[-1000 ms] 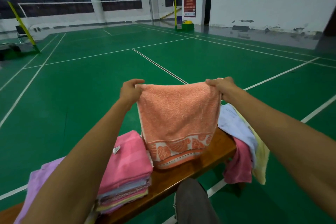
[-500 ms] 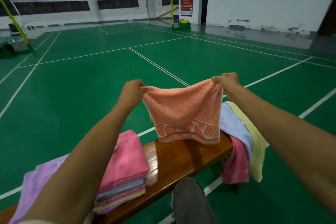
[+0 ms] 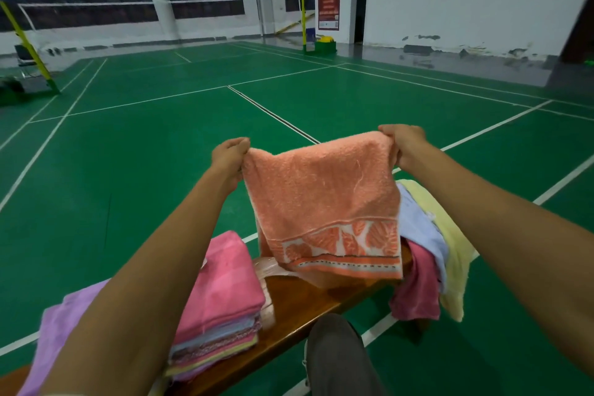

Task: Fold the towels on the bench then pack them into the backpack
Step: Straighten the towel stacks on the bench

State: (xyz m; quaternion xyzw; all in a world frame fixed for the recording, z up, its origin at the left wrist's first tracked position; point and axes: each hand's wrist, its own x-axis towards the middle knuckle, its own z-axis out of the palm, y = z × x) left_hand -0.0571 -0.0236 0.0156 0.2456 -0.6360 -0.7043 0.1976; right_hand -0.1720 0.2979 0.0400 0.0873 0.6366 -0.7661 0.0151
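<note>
I hold an orange towel [image 3: 324, 202] with a leaf-pattern border up over the wooden bench [image 3: 299, 309]. My left hand [image 3: 229, 156] pinches its upper left corner and my right hand [image 3: 405, 143] grips its upper right corner. The towel hangs doubled, its lower edge reaching the bench top. A stack of folded towels [image 3: 221, 305] with a pink one on top lies on the bench at the left. Loose towels, blue [image 3: 418, 228], yellow [image 3: 453, 254] and pink [image 3: 418, 289], drape over the bench's right end. No backpack is in view.
A lilac towel [image 3: 61, 328] lies at the bench's far left, under my left forearm. My knee in dark trousers [image 3: 337, 360] is in front of the bench. Green court floor with white lines stretches beyond; net posts and a white wall stand far off.
The towel's lower edge was lifted clear of the bench half a second ago; it now hangs longer again and reaches the bench top. Both hands keep their corners.
</note>
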